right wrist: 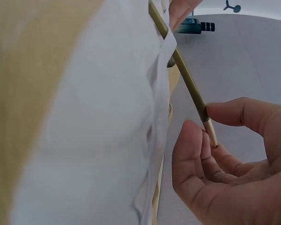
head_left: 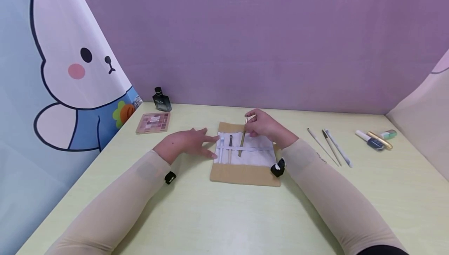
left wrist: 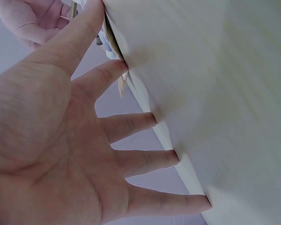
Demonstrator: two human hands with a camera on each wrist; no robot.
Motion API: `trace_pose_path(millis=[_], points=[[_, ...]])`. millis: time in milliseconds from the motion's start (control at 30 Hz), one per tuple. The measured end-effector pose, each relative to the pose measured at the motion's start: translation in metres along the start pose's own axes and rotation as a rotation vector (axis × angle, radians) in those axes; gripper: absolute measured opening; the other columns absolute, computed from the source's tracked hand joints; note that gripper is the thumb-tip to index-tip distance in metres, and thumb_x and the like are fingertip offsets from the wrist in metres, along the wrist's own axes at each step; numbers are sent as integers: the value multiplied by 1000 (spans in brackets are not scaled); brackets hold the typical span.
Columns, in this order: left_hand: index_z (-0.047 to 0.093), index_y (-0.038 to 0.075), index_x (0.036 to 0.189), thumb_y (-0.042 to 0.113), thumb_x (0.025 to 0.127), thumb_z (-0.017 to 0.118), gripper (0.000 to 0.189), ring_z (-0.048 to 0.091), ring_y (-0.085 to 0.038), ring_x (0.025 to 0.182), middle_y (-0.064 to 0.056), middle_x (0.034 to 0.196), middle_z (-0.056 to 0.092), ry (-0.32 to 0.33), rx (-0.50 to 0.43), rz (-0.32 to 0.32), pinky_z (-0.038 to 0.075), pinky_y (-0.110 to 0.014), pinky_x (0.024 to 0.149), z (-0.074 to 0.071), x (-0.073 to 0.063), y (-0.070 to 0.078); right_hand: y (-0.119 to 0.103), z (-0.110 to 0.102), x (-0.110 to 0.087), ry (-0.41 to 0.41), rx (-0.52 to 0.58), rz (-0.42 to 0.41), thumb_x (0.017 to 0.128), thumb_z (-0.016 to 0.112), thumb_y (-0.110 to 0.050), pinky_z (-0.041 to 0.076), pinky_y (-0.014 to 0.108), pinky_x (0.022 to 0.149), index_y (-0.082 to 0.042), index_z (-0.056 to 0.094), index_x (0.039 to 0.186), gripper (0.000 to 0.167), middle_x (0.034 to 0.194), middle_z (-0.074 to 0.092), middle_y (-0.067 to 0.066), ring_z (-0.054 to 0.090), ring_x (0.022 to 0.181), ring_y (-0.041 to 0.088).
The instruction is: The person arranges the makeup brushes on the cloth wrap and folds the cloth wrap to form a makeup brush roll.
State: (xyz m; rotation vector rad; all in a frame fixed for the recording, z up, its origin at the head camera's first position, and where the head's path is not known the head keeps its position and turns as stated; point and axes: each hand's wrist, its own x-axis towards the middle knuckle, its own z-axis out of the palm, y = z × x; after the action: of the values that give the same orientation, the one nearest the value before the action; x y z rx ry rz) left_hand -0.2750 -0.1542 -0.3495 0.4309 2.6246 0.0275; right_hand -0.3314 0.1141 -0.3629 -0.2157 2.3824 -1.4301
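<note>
A cloth case lies mid-table. In its left half sit two brushes, with a third brush just right of them, under the band. The left hand is at the left edge, the right hand at the far end. Far left lies a palette, a bottle behind it. Right of the case lie three sticks, and beyond them small bottles and tubes
</note>
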Motion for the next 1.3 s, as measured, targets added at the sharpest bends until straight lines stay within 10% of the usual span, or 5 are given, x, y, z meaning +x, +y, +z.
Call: trace_pose_path(millis=[1300], points=[[28, 43, 168, 71, 99, 61, 82, 13, -58, 163, -19, 181, 11, -12, -11, 5, 23, -76, 128, -2, -1, 2, 0, 11, -14, -104, -291, -37, 103, 69, -24, 50, 24, 68, -6, 70, 122, 26, 104, 79, 6, 60, 75, 12]])
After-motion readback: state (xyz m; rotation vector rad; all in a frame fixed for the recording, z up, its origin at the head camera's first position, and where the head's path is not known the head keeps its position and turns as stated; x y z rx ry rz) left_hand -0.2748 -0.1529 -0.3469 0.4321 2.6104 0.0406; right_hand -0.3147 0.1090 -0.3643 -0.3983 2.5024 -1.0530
